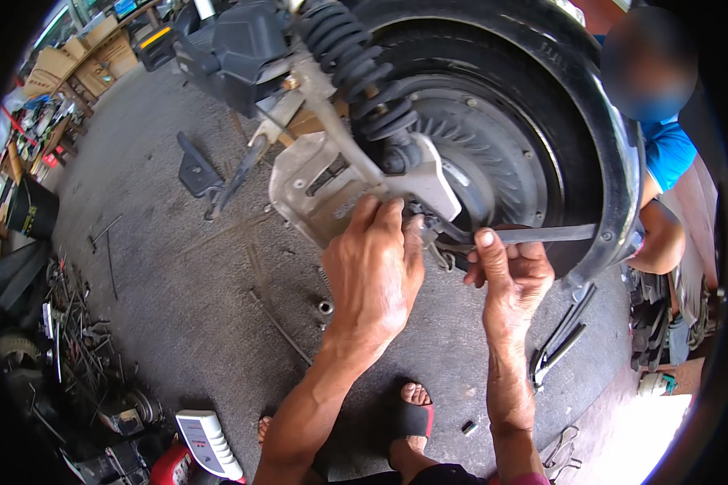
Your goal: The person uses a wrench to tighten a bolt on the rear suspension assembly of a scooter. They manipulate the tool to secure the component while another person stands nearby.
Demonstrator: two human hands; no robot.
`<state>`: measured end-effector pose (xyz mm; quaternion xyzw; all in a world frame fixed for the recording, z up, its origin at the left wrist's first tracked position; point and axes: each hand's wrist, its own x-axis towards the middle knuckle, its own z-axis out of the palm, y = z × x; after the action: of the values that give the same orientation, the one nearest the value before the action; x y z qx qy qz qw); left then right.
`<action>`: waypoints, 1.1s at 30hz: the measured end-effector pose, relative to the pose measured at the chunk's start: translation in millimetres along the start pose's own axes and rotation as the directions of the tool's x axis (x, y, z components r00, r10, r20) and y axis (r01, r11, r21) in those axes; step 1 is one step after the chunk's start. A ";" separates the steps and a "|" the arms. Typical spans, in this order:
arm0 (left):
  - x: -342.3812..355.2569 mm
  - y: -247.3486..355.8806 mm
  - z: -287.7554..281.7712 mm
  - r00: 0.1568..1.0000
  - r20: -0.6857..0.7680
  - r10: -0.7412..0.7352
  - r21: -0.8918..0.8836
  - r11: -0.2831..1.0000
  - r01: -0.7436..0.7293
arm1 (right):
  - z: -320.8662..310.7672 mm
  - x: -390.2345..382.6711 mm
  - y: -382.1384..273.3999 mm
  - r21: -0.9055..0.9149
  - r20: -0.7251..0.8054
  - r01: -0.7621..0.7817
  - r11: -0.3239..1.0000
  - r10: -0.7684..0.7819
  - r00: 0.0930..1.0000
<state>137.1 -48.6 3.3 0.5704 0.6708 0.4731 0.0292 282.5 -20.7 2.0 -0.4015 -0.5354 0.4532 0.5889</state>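
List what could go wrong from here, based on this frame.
1. The right hand grips the flat grey bar bare; if it slips, knuckles might scrape nearby metal.
2. The left hand has its fingertips close beside the bar's inner end, so a sudden shift could pinch them.
3. A thin rod lies loose on the floor near the open-toed sandal; it could trip a step.

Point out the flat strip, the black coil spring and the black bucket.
Flat strip (555,234): head view, middle of its bare length.
Black coil spring (344,61): head view, its middle coils.
Black bucket (40,206): head view, its side wall.
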 end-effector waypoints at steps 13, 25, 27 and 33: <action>-3.0 3.8 5.1 0.972 -0.074 0.223 0.203 0.958 -0.204 | -0.3 0.1 4.3 0.015 -0.006 -0.020 1.000 0.020 1.000; 4.0 -1.2 -2.0 0.998 0.002 -0.066 -0.162 0.985 0.065 | 2.3 -5.6 -0.5 0.076 0.007 -0.110 0.991 0.110 0.994; 6.8 0.4 0.2 0.996 -0.064 0.069 -0.011 0.998 -0.069 | 1.9 -4.4 2.0 0.062 0.009 -0.127 0.990 0.127 0.992; 0.8 -1.1 3.0 0.986 -0.052 0.161 0.097 0.983 -0.156 | 1.3 -13.2 7.8 0.014 0.071 -0.213 0.977 0.212 0.975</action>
<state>137.8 -46.0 1.3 0.6085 0.6450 0.4591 -0.0549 280.1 -31.4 -8.8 -0.4343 -0.5044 0.5329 0.5225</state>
